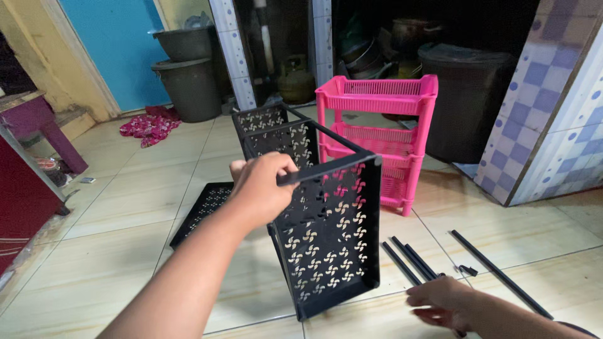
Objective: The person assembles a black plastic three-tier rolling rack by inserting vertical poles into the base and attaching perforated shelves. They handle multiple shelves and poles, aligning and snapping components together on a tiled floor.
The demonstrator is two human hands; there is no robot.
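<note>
Fingers of the left hand point(260, 188) are curled tight around the top edge of a black shelf rack point(326, 238), which stands on its side on the tiled floor point(125, 207) at the centre of the frame. The right hand point(443, 301), at the lower right, lies low with its fingers loosely bent over the near ends of some thin black rods point(408, 260); I cannot tell whether it has pinched one or only touches them.

The rack looks like light moulded plastic, fairly stiff but likely to flex and wobble at its push-fit joints, so the solid rim is a safer hold than the pierced panels. The rods look slim, smooth and apt to roll.

A pink shelf rack point(377, 138) stands behind. One more black tray point(207, 210) on the floor is half hidden by the left forearm. The right fingertips are cut off at the bottom edge, and the dark alcove at the upper centre is hard to read.
</note>
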